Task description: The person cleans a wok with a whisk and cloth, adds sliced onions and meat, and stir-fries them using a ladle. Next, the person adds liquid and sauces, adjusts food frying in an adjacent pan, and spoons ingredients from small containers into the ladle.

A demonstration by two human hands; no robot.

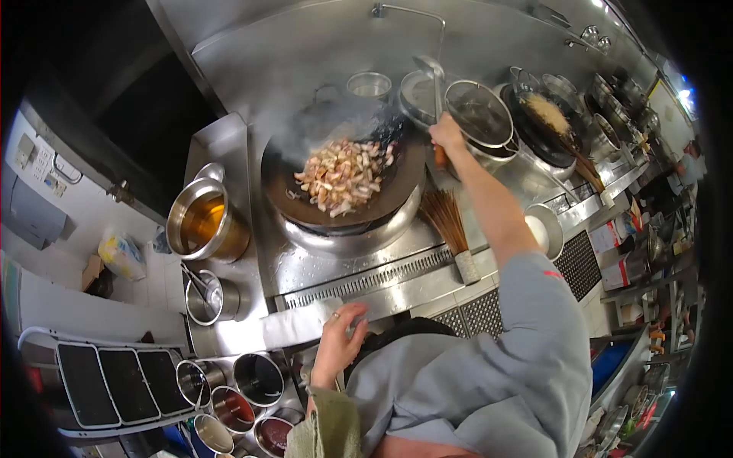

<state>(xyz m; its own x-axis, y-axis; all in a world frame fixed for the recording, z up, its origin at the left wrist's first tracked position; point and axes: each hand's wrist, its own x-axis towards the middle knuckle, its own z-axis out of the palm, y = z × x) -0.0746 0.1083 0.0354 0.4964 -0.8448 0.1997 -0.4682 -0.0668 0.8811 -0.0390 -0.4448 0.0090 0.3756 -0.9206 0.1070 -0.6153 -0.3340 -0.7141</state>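
Observation:
My right hand (447, 133) is wrapped around the handle of a metal ladle (427, 67). Its bowl is raised over the pots at the back of the stove, and the wooden grip end shows below my fist. Pale, browned chopped pieces lie heaped in a large steaming wok (279, 179) to the left of that hand. My left hand (340, 340) hangs near the stove's front edge with fingers loosely bent and apart, a ring on one finger, nothing in it. Below that wrist is a green cloth (330, 427).
A bamboo wok brush (446, 221) rests right of the wok. A round strainer (479, 114) sits over a pot; a second wok (538, 126) stands beyond. At left are a pot of amber liquid (200, 217) and a steel pot with utensils (212, 298). Several sauce containers (259, 378) stand below.

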